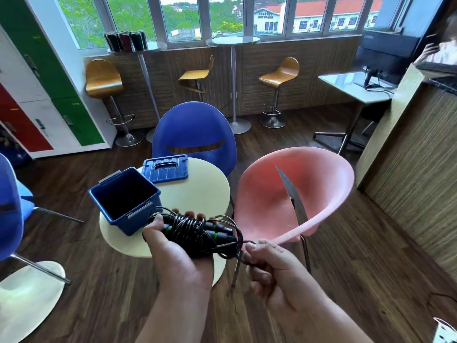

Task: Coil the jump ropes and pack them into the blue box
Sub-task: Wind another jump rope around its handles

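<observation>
My left hand (pixel 173 253) grips a bundle of black jump rope handles with green rings (pixel 197 231), with black cord wound around them. My right hand (pixel 269 263) pinches the loose end of the cord just right of the bundle. The blue box (pixel 108 204) stands open and tilted on the round cream table (pixel 197 194), just left of and beyond the bundle. Its inside looks dark and I see nothing in it. The blue lid (pixel 166 168) lies flat on the table behind the box.
A pink chair (pixel 291 194) stands right of the table and a blue chair (pixel 194 129) behind it. Another blue chair (pixel 8 209) and a round cream table (pixel 27 300) are at the left. Bar stools, tall tables and lockers line the far wall; a wooden counter is at the right.
</observation>
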A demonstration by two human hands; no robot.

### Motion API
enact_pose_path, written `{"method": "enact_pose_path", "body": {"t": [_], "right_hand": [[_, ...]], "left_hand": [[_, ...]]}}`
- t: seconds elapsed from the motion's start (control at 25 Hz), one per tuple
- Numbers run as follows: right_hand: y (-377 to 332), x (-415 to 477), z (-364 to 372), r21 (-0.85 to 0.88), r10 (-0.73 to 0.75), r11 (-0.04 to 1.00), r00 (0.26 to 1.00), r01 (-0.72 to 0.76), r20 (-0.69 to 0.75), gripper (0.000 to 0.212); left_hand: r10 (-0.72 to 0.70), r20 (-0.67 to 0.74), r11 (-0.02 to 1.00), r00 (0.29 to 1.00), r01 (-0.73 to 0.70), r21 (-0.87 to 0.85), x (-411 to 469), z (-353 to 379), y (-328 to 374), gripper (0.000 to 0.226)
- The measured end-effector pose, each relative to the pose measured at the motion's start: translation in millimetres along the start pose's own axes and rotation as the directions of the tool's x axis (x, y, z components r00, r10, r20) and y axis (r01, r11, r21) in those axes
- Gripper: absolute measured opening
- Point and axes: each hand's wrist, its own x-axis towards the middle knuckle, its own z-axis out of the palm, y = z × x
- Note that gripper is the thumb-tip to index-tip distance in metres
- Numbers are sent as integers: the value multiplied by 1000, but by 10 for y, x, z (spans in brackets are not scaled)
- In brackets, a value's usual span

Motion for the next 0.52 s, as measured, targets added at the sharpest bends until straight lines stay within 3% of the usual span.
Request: {"method": "enact_pose_path", "body": {"t": [0.16,0.32,0.52], "right_hand": [[-2,93,16,66,-14,998,999,11,46,20],[-61,156,52,-42,-62,997,998,61,-19,14],[16,185,162,3,82,997,995,-82,-50,26]], "left_hand": [[-121,-18,990,992,119,-74,17,-56,-33,28],[-42,5,998,999,42,40,-24,-92,-46,29],[-22,-35,999,999,23,43,-17,-84,-55,36]]}}
